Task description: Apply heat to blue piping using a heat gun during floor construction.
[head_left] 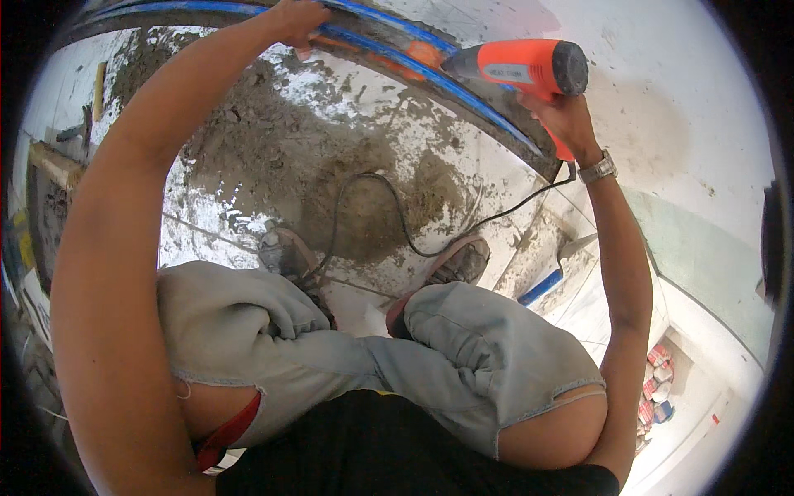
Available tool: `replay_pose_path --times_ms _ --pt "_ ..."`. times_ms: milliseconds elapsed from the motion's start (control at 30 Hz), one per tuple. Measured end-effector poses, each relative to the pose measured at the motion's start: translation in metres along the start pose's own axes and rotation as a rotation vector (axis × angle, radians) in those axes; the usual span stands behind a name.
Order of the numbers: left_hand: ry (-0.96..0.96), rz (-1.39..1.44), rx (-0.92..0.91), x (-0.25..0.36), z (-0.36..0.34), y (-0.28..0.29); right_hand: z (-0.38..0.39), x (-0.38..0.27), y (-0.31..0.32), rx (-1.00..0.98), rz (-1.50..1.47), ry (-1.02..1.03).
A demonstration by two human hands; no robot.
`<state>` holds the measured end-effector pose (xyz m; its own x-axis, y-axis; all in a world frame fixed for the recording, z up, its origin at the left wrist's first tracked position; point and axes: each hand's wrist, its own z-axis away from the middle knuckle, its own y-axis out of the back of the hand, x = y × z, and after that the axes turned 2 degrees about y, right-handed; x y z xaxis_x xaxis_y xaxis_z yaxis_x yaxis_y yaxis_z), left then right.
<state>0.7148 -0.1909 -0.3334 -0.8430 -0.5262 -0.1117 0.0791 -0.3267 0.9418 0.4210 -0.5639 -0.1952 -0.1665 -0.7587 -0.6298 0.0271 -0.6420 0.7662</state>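
My right hand (562,120) is wrapped around the grip of an orange heat gun (529,64) with a dark nozzle and dark rear cap. Its nozzle points left, close to an orange pipe-like piece (423,56) lying across the blue-edged strips (463,93) by the wall. At the far left end of this orange piece, my left hand (296,23) has its fingers curled down; they partly hide what they grip. From the heat gun's handle a black cord (397,198) loops over the floor between my feet.
Wet grey mortar (281,149) is smeared over the white tiled floor (198,236). A trowel with a blue handle (542,287) lies right of my right shoe (463,260). The white wall (662,107) rises on the right. Red-and-white bags (657,380) stand at lower right, and a wooden piece (56,165) at far left.
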Motion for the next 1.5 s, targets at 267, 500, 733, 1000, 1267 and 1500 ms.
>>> replay_pose_path --times_ms 267,500,733,1000,1267,1500 --pt "0.020 -0.024 -0.014 0.006 0.004 0.007 -0.001 -0.002 0.001 0.038 -0.062 0.005" --pt "-0.029 -0.003 0.036 -0.005 0.002 -0.006 -0.004 -0.001 0.001 0.029 -0.053 0.000" --pt "0.005 -0.037 -0.018 0.004 -0.003 -0.001 -0.004 -0.009 0.004 0.026 -0.014 0.014" --pt "-0.023 -0.027 0.007 -0.002 -0.002 -0.005 -0.006 -0.009 0.003 0.001 0.041 0.017" --pt "-0.069 -0.030 0.213 -0.015 0.005 -0.021 -0.015 -0.010 0.006 -0.055 -0.060 0.040" --pt "0.025 0.010 -0.047 0.014 0.007 0.019 -0.011 -0.017 0.013 -0.041 0.075 0.005"
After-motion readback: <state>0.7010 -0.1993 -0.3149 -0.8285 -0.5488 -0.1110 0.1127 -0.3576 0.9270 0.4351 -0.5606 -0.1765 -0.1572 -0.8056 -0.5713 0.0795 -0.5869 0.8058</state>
